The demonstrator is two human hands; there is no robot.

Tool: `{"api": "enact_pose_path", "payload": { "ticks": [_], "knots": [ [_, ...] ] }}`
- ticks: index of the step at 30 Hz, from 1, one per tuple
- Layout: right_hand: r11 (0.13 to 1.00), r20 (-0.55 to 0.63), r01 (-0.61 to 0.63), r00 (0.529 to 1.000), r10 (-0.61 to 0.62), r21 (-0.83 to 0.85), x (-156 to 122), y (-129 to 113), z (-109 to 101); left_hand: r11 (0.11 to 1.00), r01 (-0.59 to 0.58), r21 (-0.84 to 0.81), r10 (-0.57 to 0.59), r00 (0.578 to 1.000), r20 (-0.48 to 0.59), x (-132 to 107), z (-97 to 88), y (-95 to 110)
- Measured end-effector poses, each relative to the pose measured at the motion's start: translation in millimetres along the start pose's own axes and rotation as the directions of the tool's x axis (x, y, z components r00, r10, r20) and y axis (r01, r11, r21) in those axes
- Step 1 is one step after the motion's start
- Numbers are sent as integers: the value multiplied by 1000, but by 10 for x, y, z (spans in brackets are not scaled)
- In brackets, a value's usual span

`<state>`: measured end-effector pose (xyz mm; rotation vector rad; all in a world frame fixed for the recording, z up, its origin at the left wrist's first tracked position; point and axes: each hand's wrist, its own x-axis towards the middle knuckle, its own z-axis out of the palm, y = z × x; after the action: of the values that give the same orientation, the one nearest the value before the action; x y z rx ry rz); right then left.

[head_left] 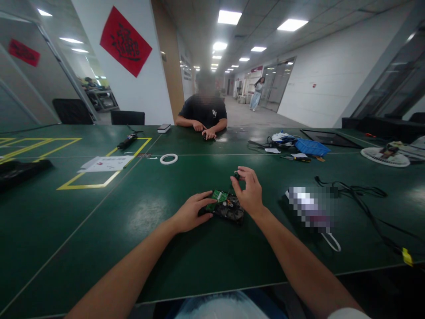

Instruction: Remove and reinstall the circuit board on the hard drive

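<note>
An opened black electronic device [234, 213] with a green circuit board [220, 196] lies on the green table in front of me. My left hand [192, 212] grips its left side, with the thumb along the near edge and the fingers over the board. Above the device's right part, my right hand [248, 190] pinches a small dark screwdriver [236, 175] between thumb and fingers. Its thin shaft points down toward the board; I cannot tell whether the tip touches. Small parts and wires show inside the casing, partly hidden by my fingers.
A white ring [169, 158] and a paper sheet [106, 164] lie left. On the right are a blurred-out object [310, 208], black cables [358, 195], a blue basket [312, 147] and a round white grille [385, 157]. Opposite sits a person [206, 110] holding something dark.
</note>
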<state>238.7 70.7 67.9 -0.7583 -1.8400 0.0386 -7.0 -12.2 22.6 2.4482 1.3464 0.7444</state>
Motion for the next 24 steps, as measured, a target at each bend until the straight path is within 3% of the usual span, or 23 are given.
{"api": "enact_pose_path", "payload": {
  "ticks": [6, 10, 24],
  "knots": [
    [999, -65, 35, 997, -36, -8, -13, 86, 38, 1000, -5, 5, 5, 1000, 13, -5, 4, -5],
    [996, -26, 66, 997, -68, -66, 4, 79, -1, 1000, -7, 0, 7, 1000, 5, -8, 7, -11],
    [1000, 34, 11, 999, -10, -17, -19, 19, -15, 1000, -7, -16, 7, 1000, -11, -7, 17, -34]
  ]
}}
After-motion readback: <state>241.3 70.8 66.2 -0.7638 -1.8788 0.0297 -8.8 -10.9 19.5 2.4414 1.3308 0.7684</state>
